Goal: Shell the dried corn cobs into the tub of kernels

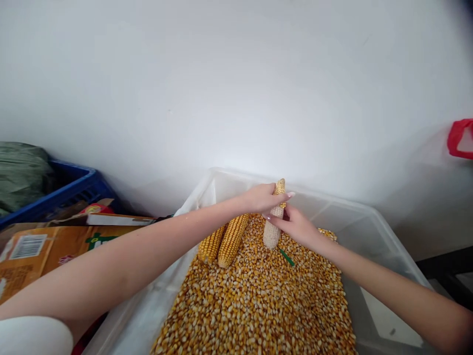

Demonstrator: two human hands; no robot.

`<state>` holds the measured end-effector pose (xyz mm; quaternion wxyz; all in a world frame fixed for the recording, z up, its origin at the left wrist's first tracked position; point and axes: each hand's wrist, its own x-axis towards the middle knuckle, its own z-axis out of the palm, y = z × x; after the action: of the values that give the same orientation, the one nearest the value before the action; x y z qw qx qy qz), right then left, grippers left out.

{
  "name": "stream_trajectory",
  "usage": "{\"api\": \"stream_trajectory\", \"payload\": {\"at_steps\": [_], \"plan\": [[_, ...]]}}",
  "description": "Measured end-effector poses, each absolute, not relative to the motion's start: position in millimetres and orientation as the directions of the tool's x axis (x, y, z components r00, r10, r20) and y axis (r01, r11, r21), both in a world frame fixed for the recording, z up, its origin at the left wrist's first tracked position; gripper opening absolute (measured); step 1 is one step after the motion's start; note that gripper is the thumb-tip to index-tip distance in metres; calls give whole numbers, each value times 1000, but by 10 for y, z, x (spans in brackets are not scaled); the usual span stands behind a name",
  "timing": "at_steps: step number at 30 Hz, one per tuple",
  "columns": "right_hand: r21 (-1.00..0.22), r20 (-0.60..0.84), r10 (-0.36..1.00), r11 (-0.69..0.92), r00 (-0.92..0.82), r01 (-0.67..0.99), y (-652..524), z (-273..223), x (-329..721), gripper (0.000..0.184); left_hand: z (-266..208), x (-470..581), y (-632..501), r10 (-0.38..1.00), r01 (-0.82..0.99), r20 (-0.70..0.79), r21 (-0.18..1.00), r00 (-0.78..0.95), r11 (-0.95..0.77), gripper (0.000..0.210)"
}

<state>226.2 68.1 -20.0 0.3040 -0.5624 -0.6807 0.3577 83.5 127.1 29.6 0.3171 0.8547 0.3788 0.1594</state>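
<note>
Both hands are wrapped around one corn cob [272, 233], held tilted over a bin of loose kernels. Most of its lower part is stripped pale, while some kernels remain near the top end. My left hand [263, 197] grips the upper part, its thumb lying across the cob. Below it, my right hand [293, 222] closes on the middle from the right side. Two ears of corn [233, 240] with full yellow rows lie to the left, partly under my left forearm. A small green strip [287, 258] rests on the corn kernels [258, 301] just below the cob.
The translucent plastic bin [369, 217] stands against a white wall [236, 88]. At left are a printed cardboard box [55, 246] and a blue crate [74, 192] with a dark green bag [22, 172]. Something red [458, 140] hangs at the right edge.
</note>
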Motion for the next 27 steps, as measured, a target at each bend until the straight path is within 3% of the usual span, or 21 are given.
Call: {"api": "stream_trajectory", "payload": {"at_steps": [9,18,23,27], "plan": [[-789,50,987,132,-151,600,716,-335,2294,44,185,874,1358,734,554,41,629,677,-546,58],[-704,108,986,165,-126,691,426,-32,2269,52,591,681,1007,767,451,64,776,638,-440,46],[-683,1,963,198,-270,703,-127,274,2190,51,867,457,567,775,425,81,798,626,-427,45],[-608,-146,925,196,-351,769,-586,411,2252,44,1024,172,283,870,427,166,818,465,-385,43]]}}
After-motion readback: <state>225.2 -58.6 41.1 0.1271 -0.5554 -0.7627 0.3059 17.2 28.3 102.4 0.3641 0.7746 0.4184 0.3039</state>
